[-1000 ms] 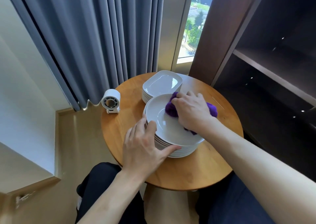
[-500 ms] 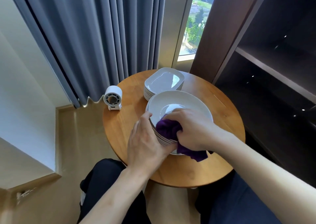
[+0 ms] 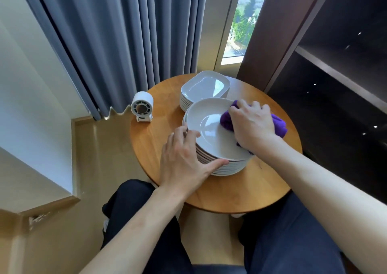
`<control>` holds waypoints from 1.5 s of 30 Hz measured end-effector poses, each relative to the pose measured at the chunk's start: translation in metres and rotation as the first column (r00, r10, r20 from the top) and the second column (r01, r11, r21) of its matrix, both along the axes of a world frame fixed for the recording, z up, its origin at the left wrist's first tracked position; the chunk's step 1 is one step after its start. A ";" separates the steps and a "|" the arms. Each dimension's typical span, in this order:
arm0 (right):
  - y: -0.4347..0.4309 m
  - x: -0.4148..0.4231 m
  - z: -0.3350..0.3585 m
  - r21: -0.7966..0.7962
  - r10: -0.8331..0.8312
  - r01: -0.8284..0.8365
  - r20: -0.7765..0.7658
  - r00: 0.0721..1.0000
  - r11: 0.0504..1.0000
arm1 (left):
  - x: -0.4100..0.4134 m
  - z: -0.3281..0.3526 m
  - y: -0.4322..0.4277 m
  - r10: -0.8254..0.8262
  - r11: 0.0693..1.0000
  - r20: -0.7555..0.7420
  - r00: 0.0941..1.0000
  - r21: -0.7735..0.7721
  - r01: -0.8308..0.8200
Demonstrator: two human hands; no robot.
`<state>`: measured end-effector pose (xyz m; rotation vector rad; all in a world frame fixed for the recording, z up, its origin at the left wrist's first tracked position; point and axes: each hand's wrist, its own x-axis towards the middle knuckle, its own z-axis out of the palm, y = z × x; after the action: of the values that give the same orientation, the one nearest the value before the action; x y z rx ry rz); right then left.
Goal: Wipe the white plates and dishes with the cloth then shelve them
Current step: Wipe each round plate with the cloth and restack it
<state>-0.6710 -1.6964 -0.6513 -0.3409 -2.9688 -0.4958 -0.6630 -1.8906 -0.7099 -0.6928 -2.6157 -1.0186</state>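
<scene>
Left hand (image 3: 184,160) hooked over the round white plate (image 3: 211,137)'s rim, the right hand (image 3: 253,125) clutching the purple cloth (image 3: 279,125) should sweep evenly.

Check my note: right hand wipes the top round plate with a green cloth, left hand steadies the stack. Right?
No: the head view shows a purple cloth, not green. The right hand does wipe the top round plate with it; the left hand steadies the stack.

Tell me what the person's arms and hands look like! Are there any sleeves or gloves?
Both are bare. The left hand and right hand wear no gloves, and no rings or watch show. The left forearm and right forearm have no sleeves in view. Dark navy trousers cover the legs.
</scene>
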 end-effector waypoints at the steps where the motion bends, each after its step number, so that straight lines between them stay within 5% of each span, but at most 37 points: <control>1: 0.000 0.006 0.004 -0.030 -0.015 0.015 0.029 0.999 0.999 | 0.000 0.000 0.000 -0.002 1.000 0.003 1.000 0.001 0.002; 5: -0.009 0.030 0.025 -0.325 0.072 -0.034 0.106 0.992 0.945 | -0.002 -0.001 0.000 -0.011 1.000 0.005 1.000 0.000 0.011; 10: -0.008 0.069 0.041 -0.699 0.217 -0.082 0.107 0.970 0.710 | 0.000 -0.002 0.000 -0.026 0.999 0.002 1.000 0.023 0.026; 15: 0.027 0.107 0.023 -0.799 -0.202 -0.117 -0.286 0.937 0.590 | 0.001 -0.003 -0.001 -0.051 0.999 0.027 0.998 -0.017 0.051; 19: 0.055 0.125 -0.011 -0.968 -0.615 -0.101 -0.226 0.756 0.232 | 0.001 -0.004 0.000 -0.051 0.998 0.000 0.999 -0.022 0.051; 22: 0.062 0.135 -0.030 -0.991 -0.718 -0.134 -0.107 0.688 0.019 | 0.000 -0.006 0.002 -0.059 0.997 -0.001 0.998 -0.044 0.059; 32: 0.058 0.163 -0.070 -0.896 -0.723 -0.296 0.039 0.689 -0.331 | 0.000 0.002 0.006 -0.150 0.987 -0.237 0.960 0.017 0.158; 42: 0.052 0.155 -0.047 -0.850 -0.712 -0.357 0.030 0.702 -0.387 | 0.001 0.092 0.058 -0.136 0.979 -0.053 0.989 0.142 0.143; 45: 0.055 0.157 -0.044 -0.834 -0.727 -0.361 0.068 0.684 -0.418 | -0.003 0.108 0.074 -0.081 0.954 0.066 0.994 0.295 0.058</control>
<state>-0.5139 -1.6411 -0.6948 -0.9910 -1.3922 2.0769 -0.6659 -1.8169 -0.6018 -0.6887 -2.4416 -1.4436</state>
